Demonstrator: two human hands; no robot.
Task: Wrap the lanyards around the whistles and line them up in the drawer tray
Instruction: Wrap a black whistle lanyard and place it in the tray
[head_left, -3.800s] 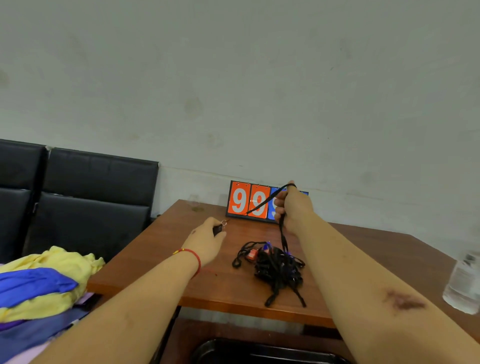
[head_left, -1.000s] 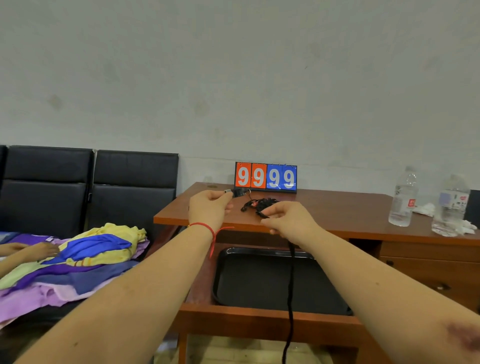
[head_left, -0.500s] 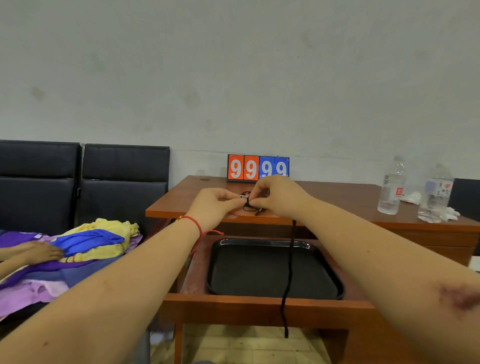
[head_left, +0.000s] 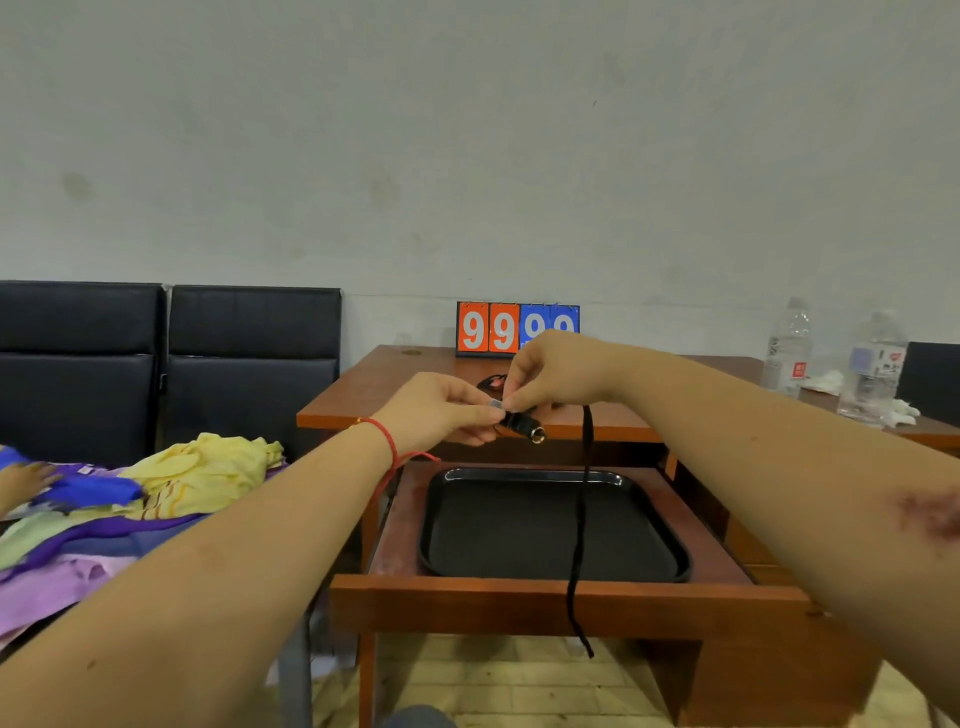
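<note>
Lying at the far left is a heap of coloured cloth (head_left: 156, 499), yellow, blue and purple, in front of two black chairs (head_left: 171, 364), with another person's hand (head_left: 23, 480) resting on it at the frame edge. Next comes the left hand (head_left: 441, 415), a red string around its wrist, its fingers (head_left: 480, 413) pressed together in a pinch on the end of a black whistle (head_left: 522, 423) held in the air in front of the table (head_left: 374, 395) edge. The right hand (head_left: 556, 374) meets it from above, fingers pinching at the same spot on the whistle. A black lanyard (head_left: 579, 530) hangs down from under the right hand, crossing in front of the black tray (head_left: 550, 525) that sits in the open drawer (head_left: 519, 603), its end dangling below the drawer front. Behind the hands, more dark whistles and lanyards (head_left: 493, 382) lie on the table, mostly hidden, and a scoreboard (head_left: 491, 328) showing nines stands at the back. Further right stand two clear bottles (head_left: 831, 358) on the table.
</note>
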